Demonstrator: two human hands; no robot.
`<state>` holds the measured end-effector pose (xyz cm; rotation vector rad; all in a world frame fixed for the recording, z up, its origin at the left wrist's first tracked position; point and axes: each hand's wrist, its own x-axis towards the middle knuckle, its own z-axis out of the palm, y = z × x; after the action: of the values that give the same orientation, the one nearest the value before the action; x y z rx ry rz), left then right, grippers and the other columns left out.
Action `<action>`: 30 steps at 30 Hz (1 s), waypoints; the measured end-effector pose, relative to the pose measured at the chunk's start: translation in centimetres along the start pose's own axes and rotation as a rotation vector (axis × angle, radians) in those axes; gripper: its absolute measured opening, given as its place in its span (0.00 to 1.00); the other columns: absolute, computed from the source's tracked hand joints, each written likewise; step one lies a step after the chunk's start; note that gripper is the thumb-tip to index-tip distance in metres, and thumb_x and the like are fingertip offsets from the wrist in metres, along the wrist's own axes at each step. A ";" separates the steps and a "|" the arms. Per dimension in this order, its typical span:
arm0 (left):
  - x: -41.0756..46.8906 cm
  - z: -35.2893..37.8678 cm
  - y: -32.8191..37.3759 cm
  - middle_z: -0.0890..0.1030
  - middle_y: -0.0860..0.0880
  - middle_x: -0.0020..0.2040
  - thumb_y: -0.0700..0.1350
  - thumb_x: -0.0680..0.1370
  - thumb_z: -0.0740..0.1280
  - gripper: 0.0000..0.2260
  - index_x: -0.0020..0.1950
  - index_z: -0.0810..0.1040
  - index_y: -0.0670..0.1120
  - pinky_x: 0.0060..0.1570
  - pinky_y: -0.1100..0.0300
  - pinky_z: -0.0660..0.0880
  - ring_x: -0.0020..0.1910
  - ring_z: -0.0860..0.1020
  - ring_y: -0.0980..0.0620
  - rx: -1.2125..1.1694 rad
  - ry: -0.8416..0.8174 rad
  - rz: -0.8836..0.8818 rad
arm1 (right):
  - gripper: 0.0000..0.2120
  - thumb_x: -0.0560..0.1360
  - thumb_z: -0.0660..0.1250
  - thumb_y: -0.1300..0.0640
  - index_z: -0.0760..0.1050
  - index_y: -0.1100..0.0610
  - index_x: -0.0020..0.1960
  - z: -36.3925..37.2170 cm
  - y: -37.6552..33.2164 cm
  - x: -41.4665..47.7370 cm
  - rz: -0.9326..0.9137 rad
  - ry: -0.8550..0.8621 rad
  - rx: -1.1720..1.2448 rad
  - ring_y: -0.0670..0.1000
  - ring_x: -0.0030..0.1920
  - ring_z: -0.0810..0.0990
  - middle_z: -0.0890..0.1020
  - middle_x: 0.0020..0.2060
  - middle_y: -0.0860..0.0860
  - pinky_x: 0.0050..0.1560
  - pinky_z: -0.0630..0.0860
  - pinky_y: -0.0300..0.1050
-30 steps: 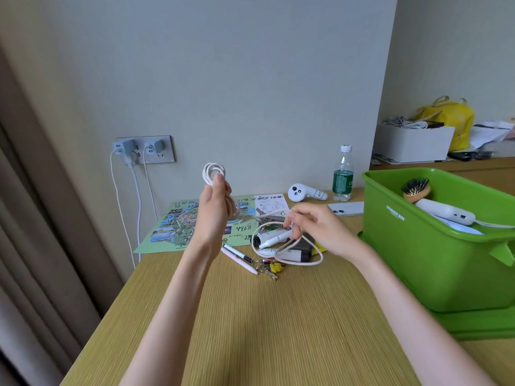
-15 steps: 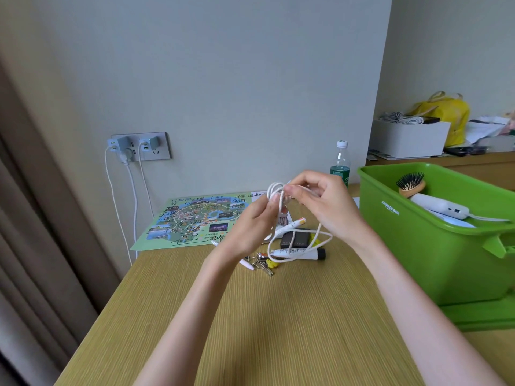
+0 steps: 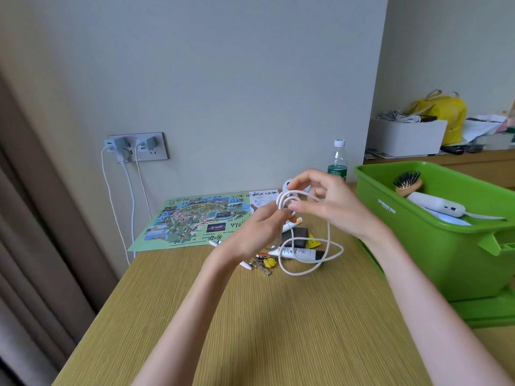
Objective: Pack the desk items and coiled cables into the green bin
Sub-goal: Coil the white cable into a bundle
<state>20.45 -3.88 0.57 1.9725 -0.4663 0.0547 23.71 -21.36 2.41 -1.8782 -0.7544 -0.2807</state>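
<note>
Two hands met above the middle of the wooden desk (image 3: 250,316), both pinching a white cable (image 3: 328,246). The left hand (image 3: 256,235) gripped a small bundle of coils between thumb and fingers, and the right hand (image 3: 331,204) pinched a strand just beside that bundle, its other fingers curled loosely above. A long loose loop of the cable hung down from the hands and rested on the desk, lying across a white tube with a black cap (image 3: 303,253). Near that tube sat a small dark box (image 3: 299,234), a bunch of keys with a yellow charm (image 3: 264,264) and a pen (image 3: 246,265) partly hidden under the left wrist. A colourful map sheet (image 3: 195,221) lay flat against the wall, under a socket plate (image 3: 139,147) with chargers and white leads plugged in. A water bottle (image 3: 338,160) stood upright behind the hands. To the right, the green bin (image 3: 418,246) stood on the desk, holding a hairbrush (image 3: 408,182) and a white device (image 3: 437,204) with its lead trailing over the rim.
</note>
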 end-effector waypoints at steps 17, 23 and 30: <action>-0.7 -0.8 0.7 0.69 0.56 0.33 0.50 0.83 0.56 0.12 0.45 0.74 0.48 0.29 0.72 0.64 0.28 0.67 0.62 0.026 -0.091 -0.063 | 0.04 0.72 0.74 0.59 0.84 0.53 0.46 0.1 0.5 0.3 0.008 0.032 0.045 0.46 0.40 0.84 0.86 0.41 0.49 0.39 0.77 0.36; -0.1 -2.3 0.3 0.68 0.49 0.33 0.50 0.83 0.56 0.13 0.46 0.73 0.45 0.32 0.60 0.61 0.31 0.65 0.53 -0.260 0.082 -0.024 | 0.17 0.75 0.66 0.46 0.83 0.60 0.48 -0.2 1.7 -0.3 0.071 -0.010 0.163 0.45 0.34 0.72 0.79 0.32 0.49 0.39 0.72 0.34; 0.3 -1.9 0.3 0.70 0.52 0.40 0.52 0.83 0.56 0.15 0.55 0.81 0.49 0.39 0.60 0.65 0.36 0.68 0.55 -0.275 0.232 -0.009 | 0.19 0.82 0.60 0.53 0.78 0.62 0.38 2.7 0.6 0.1 0.117 0.022 0.253 0.47 0.24 0.67 0.68 0.24 0.51 0.26 0.67 0.37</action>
<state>20.90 -2.42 1.67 1.6739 -0.2956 0.2013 23.74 -19.04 0.88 -1.6693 -0.6312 -0.1245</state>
